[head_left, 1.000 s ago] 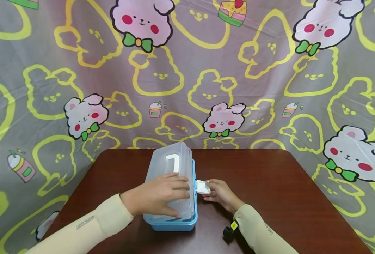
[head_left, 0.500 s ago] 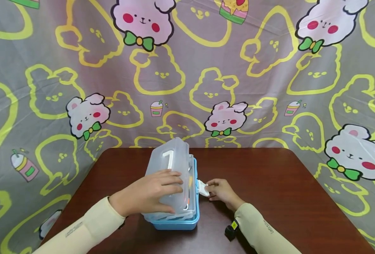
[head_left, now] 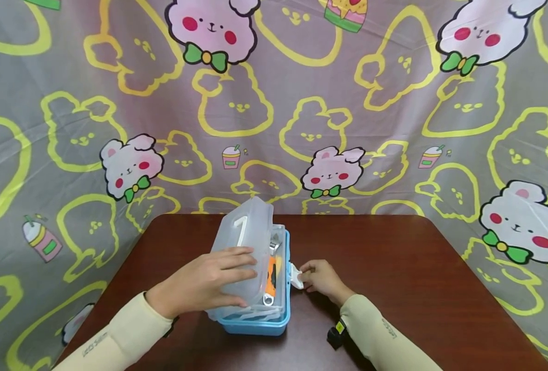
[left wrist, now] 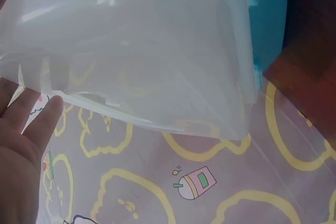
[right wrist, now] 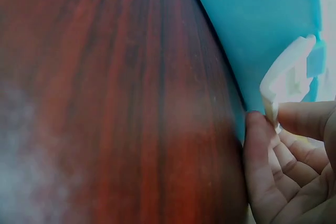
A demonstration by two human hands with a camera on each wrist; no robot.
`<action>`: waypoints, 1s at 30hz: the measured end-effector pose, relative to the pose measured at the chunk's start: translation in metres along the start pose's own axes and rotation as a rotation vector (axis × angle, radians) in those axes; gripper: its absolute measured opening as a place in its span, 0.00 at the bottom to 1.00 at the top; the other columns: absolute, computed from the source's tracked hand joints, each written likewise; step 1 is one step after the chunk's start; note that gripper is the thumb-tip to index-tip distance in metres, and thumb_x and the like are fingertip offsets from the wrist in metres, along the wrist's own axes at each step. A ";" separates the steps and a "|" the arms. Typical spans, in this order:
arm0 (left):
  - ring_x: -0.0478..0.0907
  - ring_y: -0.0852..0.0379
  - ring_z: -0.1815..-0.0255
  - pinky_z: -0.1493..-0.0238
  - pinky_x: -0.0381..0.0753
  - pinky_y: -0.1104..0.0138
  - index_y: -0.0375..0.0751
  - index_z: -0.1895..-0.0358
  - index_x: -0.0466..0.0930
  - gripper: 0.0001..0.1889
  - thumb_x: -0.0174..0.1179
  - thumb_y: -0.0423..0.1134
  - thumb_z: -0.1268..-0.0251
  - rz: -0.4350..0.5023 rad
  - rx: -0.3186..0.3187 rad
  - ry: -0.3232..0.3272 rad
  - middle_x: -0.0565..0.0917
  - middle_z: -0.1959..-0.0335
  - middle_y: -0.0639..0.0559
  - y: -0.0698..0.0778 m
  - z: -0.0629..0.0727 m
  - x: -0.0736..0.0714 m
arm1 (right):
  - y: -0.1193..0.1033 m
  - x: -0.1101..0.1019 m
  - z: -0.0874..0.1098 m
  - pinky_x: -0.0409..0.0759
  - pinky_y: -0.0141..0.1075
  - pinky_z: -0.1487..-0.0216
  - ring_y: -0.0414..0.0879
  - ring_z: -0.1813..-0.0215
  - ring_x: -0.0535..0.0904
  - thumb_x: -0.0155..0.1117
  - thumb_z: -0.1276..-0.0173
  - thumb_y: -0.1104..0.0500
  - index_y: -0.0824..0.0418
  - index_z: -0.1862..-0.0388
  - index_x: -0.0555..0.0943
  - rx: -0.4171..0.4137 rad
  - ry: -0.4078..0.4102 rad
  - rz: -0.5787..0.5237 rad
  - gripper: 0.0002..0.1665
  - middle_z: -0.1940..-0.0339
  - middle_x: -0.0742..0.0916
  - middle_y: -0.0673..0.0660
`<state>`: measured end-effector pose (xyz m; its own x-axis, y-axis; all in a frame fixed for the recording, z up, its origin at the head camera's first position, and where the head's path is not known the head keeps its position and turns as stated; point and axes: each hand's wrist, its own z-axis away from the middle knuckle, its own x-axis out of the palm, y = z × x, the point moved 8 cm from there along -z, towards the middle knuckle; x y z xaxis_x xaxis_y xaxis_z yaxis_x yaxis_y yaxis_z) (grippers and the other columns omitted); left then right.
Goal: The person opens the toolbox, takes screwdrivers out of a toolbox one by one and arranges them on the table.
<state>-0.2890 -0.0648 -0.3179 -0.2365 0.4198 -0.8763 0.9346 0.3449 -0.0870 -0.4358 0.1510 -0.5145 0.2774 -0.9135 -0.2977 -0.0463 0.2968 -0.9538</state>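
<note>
A toolbox with a light blue base (head_left: 255, 329) stands on the table, its clear lid (head_left: 227, 239) tilted up on the right side. My left hand (head_left: 204, 281) holds the lid, fingers over its right edge; the left wrist view shows fingertips (left wrist: 55, 106) at the lid's rim. With thumb and fingers my right hand (head_left: 322, 281) pinches the white latch (head_left: 296, 276) on the base's right side, swung outward. Inside, under the lifted lid, lies an adjustable wrench (head_left: 271, 278) with an orange grip. The left part of the inside is hidden by lid and hand.
The dark red-brown table (head_left: 371, 247) extends on both sides of the toolbox. A patterned cloth (head_left: 278, 118) hangs behind it. A white carry handle (head_left: 241, 232) is on the lid. A small black device (head_left: 335, 335) sits by the right cuff.
The lid has tilted further up and left with my left hand, uncovering the orange-gripped wrench. My right hand stays on the latch, which has turned slightly downward.
</note>
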 end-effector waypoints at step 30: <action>0.75 0.44 0.39 0.42 0.72 0.68 0.42 0.48 0.84 0.30 0.75 0.55 0.54 -0.042 -0.113 0.288 0.81 0.43 0.48 -0.010 0.048 -0.034 | -0.008 0.003 -0.002 0.83 0.41 0.71 0.46 0.68 0.83 0.65 0.35 0.68 0.67 0.56 0.86 -0.030 0.010 0.119 0.09 0.64 0.86 0.57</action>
<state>-0.2780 -0.1228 -0.3104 -0.3552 0.6179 -0.7015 0.8908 0.4513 -0.0535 -0.4369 0.1453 -0.5081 0.2592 -0.8750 -0.4088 -0.1069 0.3947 -0.9126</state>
